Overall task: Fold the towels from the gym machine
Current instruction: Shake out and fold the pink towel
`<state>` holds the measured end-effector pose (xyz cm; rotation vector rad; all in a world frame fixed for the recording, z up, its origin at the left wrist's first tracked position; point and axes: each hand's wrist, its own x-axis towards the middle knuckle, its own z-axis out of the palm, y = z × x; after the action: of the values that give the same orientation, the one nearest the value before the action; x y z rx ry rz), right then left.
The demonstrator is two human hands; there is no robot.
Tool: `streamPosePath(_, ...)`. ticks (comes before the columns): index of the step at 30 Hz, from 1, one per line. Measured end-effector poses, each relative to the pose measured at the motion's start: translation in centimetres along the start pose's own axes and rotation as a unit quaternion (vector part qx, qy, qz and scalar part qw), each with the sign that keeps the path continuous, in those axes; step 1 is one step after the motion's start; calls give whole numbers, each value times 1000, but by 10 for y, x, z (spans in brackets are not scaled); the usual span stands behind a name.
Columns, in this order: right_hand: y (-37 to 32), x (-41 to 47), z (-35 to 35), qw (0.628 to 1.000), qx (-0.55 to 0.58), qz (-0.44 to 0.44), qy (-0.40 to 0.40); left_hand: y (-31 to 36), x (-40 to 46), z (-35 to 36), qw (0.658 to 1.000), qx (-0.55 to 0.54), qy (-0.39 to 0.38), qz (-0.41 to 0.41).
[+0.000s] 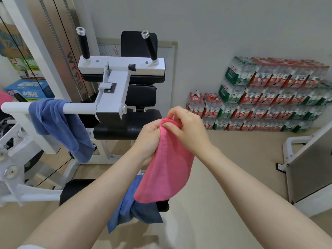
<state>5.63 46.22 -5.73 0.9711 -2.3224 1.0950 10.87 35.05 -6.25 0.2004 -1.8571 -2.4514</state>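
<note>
Right now both hands meet at the top edge of a pink towel (pixel 165 168), held up in the air in front of the gym machine (pixel 115 83). The left hand (pixel 150 139) has its fingers curled round the upper left part of the cloth, thumb pressed against the fabric near the top corner. The right hand (pixel 186 126) pinches the same top edge from the other side, fingers bent and bunched together over the hem, with a thin ring on one finger. Below the two hands the pink towel hangs loosely, its lower edge rounded and slightly folded over itself

Behind and under the pink towel, a dark blue towel (pixel 136 209) lies draped over a black padded rest (pixel 75 189) low on the machine, one corner hanging down toward the floor. Another blue towel (pixel 57 126) hangs over the white horizontal bar (pixel 79 107) on the left, bunched at the top and trailing down. A sliver of pink cloth (pixel 4 97) shows at the far left edge

Against the wall on the right, shrink-wrapped packs of water bottles (pixel 269 94) stand stacked in rows on the beige floor (pixel 233 159)
</note>
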Motion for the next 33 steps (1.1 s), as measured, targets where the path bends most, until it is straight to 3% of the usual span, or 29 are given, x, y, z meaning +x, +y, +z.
streamPosePath(9, 2, 16, -12, 982, -104, 157, -18, 3, 5, -9, 998, -40, -41, -7)
streamPosePath(14, 7, 28, -22, 970, 37, 230, -73, 11, 10, -10, 995, 71, -20, 62)
streamPosePath(19, 18, 21, -27, 972, 68, 133, -179, 19, 19, -16, 994, 75, 36, 76)
streamPosePath(22, 27, 16, -26, 969, -21, 41, -243, 23, 24, -24, 994, 42, 68, 79)
streamPosePath(26, 32, 23, -27, 972, -142, -41, -180, 26, 27, -40, 993, 47, 86, 70)
streamPosePath(30, 24, 29, -22, 960, -220, -162, -63, 30, 31, -50, 992, -26, 85, 87)
streamPosePath(33, 14, 41, -21, 962, -203, -171, -67, 39, 32, -59, 989, -40, 91, 110)
